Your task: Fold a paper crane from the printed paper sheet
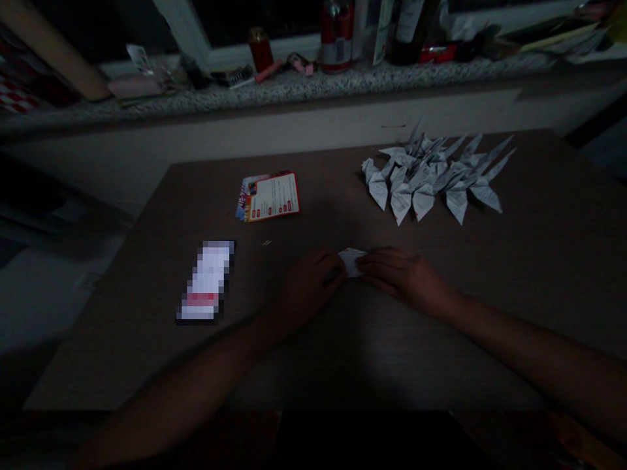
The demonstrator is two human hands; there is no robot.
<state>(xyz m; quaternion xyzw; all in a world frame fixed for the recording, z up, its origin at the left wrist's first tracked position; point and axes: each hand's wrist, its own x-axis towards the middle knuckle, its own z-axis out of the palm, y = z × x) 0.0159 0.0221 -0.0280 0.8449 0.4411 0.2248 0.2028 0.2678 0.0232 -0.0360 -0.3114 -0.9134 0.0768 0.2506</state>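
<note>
A small folded piece of white printed paper [351,262] lies between my hands near the middle of the table. My left hand [313,284] pinches its left end with thumb and fingers. From the other side my right hand [404,277] has its fingers together over the paper's right end, hiding that part. Beyond my right hand stands a cluster of several folded paper cranes [424,183], made of similar printed paper, with pointed wings and tails. The room is dim, so fine creases cannot be made out.
On the wooden table [343,365], a phone with a lit, blurred screen [208,281] lies to the left. Printed cards [273,197] are stacked behind it. A speckled stone windowsill [274,88] along the back holds a red can [337,39], a dark bottle [409,29] and clutter.
</note>
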